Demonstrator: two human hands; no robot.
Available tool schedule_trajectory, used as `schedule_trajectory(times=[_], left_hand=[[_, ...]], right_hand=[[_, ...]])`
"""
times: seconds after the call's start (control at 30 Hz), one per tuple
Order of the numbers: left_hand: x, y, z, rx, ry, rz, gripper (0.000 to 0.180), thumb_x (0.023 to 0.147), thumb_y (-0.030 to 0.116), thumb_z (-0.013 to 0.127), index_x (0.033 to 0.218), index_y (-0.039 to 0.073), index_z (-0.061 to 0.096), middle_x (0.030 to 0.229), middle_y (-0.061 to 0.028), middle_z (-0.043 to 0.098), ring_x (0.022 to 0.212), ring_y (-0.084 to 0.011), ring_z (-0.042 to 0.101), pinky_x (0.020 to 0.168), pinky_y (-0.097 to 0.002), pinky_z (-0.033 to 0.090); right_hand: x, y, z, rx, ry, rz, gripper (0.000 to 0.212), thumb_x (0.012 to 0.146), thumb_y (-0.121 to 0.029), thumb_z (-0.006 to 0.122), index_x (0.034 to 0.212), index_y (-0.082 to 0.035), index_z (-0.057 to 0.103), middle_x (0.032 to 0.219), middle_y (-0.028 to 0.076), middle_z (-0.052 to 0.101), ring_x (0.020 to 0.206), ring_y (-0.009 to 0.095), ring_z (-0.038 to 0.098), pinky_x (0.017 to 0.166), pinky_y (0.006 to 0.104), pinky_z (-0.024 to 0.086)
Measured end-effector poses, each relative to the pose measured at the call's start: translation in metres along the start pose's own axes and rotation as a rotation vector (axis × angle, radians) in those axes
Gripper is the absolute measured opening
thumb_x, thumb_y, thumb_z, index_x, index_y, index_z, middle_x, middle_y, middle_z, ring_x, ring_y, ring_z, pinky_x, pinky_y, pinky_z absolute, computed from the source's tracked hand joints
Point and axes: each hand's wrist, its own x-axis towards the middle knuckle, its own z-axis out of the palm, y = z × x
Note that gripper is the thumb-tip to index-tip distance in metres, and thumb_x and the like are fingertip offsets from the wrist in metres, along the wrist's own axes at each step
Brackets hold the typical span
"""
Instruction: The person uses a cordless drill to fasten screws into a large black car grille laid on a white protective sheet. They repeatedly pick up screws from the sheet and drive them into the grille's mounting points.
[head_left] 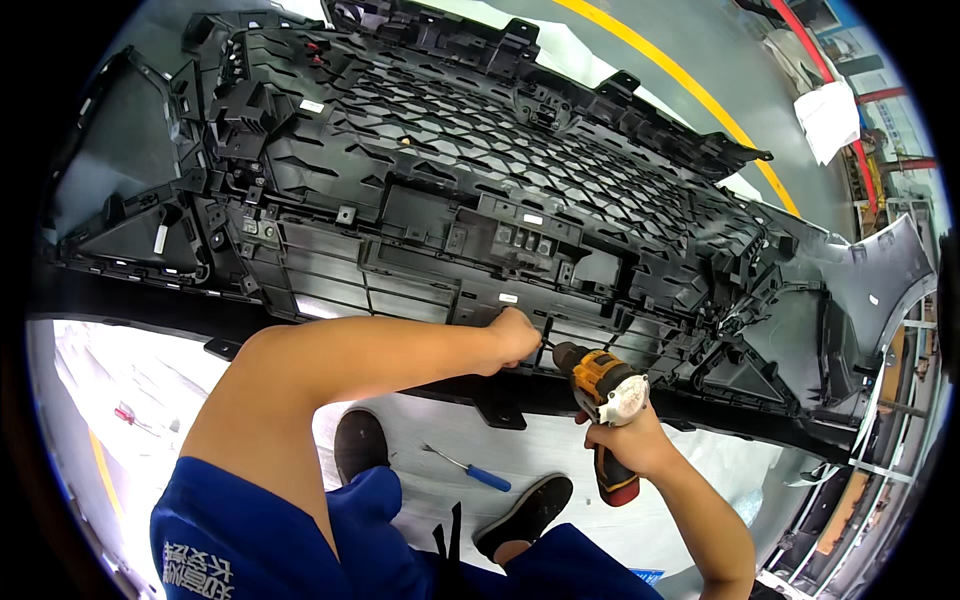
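A large black car bumper with a grille (470, 130) lies across the view, its inner side facing up. My right hand (630, 440) is wrapped round the grip of a yellow and black cordless drill (600, 375). The drill's nose points left, toward the bumper's lower edge. Just left of its tip, my left hand (515, 338) is closed at that edge, fingers bunched. What the left fingers hold, if anything, is hidden. Small white labels (508, 298) are stuck on the black plastic near the left hand.
A screwdriver with a blue handle (488, 478) lies on the pale floor covering (420, 520) between my two dark shoes (362, 445). A yellow line (680, 70) runs along the grey floor beyond the bumper. Metal racks (900, 400) and red posts (862, 170) stand at right.
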Motion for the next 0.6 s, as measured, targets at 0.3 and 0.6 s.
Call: schedule_trajectory(times=[0.3, 0.6], left_hand=[[0.012, -0.011, -0.008, 0.002, 0.008, 0.051, 0.017, 0.092, 0.011, 0.060, 0.085, -0.002, 0.068, 0.069, -0.0040, 0.056, 0.056, -0.0136, 0.047, 0.049, -0.0305, 0.037], [0.016, -0.018, -0.006, 0.041, 0.087, 0.135, 0.021, 0.092, 0.012, 0.060, 0.097, -0.004, 0.073, 0.070, -0.0079, 0.063, 0.062, -0.0157, 0.055, 0.054, -0.0331, 0.044]], right_hand=[[0.011, -0.011, 0.002, 0.045, -0.002, 0.020, 0.046, 0.073, 0.008, 0.064, 0.118, 0.003, 0.056, 0.095, 0.010, 0.068, 0.074, 0.019, 0.068, 0.066, 0.0332, 0.057], [0.017, -0.008, 0.001, 0.015, 0.008, 0.046, 0.045, 0.073, 0.009, 0.063, 0.117, 0.003, 0.057, 0.095, 0.008, 0.069, 0.074, 0.018, 0.068, 0.067, 0.0321, 0.056]])
